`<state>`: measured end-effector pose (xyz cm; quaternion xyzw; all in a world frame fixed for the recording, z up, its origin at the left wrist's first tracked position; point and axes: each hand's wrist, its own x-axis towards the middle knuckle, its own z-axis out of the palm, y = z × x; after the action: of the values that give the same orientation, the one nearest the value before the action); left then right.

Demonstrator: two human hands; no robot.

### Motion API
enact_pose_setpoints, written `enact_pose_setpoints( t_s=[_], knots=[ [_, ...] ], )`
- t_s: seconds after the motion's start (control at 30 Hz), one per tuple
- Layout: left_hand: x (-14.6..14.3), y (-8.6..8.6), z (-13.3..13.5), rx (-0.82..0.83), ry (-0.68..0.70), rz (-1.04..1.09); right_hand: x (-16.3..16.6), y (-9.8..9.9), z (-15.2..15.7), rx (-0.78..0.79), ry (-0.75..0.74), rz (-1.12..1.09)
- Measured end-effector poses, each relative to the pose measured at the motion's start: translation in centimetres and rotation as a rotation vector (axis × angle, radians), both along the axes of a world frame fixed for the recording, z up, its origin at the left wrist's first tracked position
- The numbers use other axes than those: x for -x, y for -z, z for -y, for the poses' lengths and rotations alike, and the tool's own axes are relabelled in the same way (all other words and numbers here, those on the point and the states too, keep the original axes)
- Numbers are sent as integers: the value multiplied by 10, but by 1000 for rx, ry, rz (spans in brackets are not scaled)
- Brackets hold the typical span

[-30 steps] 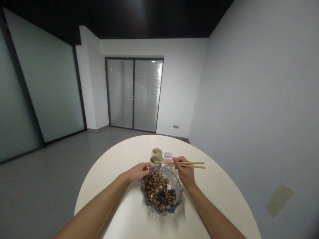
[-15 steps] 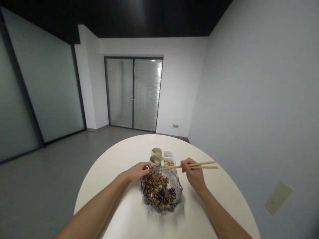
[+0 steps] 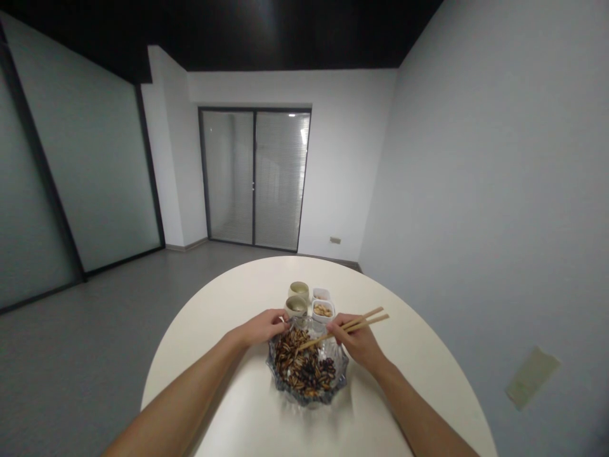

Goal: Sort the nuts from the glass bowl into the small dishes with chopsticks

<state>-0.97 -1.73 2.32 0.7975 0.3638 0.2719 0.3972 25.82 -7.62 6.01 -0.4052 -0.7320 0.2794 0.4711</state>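
A clear glass bowl [image 3: 343, 363] with a scalloped rim stands on the table, holding a heap of dark brown and striped seeds or nuts [image 3: 297, 365]. At the bowl's upper left rim, my left hand [image 3: 267, 326] is closed on the edge, its fingertips partly hidden. My right hand [image 3: 354, 336] grips a pair of wooden chopsticks [image 3: 366, 320] over the bowl's right side. Their tips reach down to the striped pieces. Whether anything is pinched between the tips is too small to tell.
Beyond the bowl stand two greenish cups [image 3: 295, 306], one behind the other. To their right, a white dish [image 3: 323, 310] holds pale nuts, with another small white dish [image 3: 321, 294] behind it. The round white table [image 3: 228, 406] has a wall [image 3: 476, 190] to its right.
My right hand has moved left and over the bowl. The chopstick tips have gone from near the far rim down to the striped pieces. My left hand stays at the rim.
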Motion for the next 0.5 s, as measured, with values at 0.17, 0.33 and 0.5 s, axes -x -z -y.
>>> enact_pose_setpoints(
  t_s=[0.17, 0.33, 0.5],
  knots=[
    [0, 1, -1, -2, 9, -2, -4, -4, -1, -32, 17, -19],
    [0, 3, -2, 13, 5, -8, -12, -9, -1, -62, 72, -32],
    [0, 3, -3, -11, 15, 0, -15, -5, 0, -29, 8, -21]
  ],
)
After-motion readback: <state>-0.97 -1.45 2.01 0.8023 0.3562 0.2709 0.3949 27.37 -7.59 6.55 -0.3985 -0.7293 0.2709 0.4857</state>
